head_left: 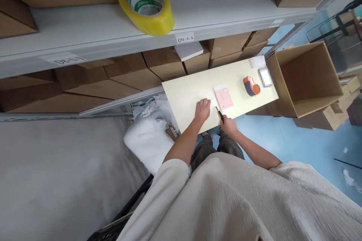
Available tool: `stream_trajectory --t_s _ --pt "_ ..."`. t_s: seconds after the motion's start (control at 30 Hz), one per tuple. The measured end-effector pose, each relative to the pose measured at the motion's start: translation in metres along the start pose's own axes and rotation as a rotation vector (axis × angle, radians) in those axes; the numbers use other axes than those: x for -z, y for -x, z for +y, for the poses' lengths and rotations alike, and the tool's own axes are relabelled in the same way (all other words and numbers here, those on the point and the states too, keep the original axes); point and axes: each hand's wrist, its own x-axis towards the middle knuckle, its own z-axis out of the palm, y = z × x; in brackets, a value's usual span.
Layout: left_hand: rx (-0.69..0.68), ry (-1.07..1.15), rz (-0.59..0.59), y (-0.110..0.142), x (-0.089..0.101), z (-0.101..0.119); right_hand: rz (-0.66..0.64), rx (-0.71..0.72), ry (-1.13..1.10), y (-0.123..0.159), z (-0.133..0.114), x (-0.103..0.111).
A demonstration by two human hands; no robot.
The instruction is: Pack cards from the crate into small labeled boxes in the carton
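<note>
My right hand [229, 125] is closed around a yellow and black utility knife [220, 114], its tip pointing away from me over the near edge of the pale table board [186, 99]. My left hand [203, 109] rests on the board, fingers slightly bent and holding nothing that I can see. Between and beyond the hands lies a flat pink packet [223, 98] with a small label, apart from both. Farther right on the board stands an orange and dark tape dispenser [251, 86].
A large open cardboard box [311, 79] stands off the board's right end. A yellow tape roll [157, 20] sits on the grey shelf [203, 7] ahead, with brown boxes above and below. White packing material [149, 139] is at the left. A blurred-out device [265, 77] lies near the right end.
</note>
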Motion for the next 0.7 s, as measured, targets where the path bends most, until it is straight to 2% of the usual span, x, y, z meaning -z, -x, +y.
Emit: stream_trajectory --t_s 0.23,0.37,0.5,0.7 --pt "-0.04 0.03 -0.017 0.022 -0.012 -0.002 -0.002 0.006 0.018 0.013 0.012 -0.013" --pt "-0.029 -0.002 -0.05 0.021 -0.014 -0.002 -0.026 0.004 0.032 0.024 0.019 -0.017" --pt "-0.012 -0.131 -0.101 0.019 -0.013 -0.001 -0.052 0.002 0.042 0.035 0.024 -0.018" --pt "-0.004 -0.23 -0.133 0.017 -0.012 0.0 -0.045 -0.001 0.014 0.048 0.031 -0.008"
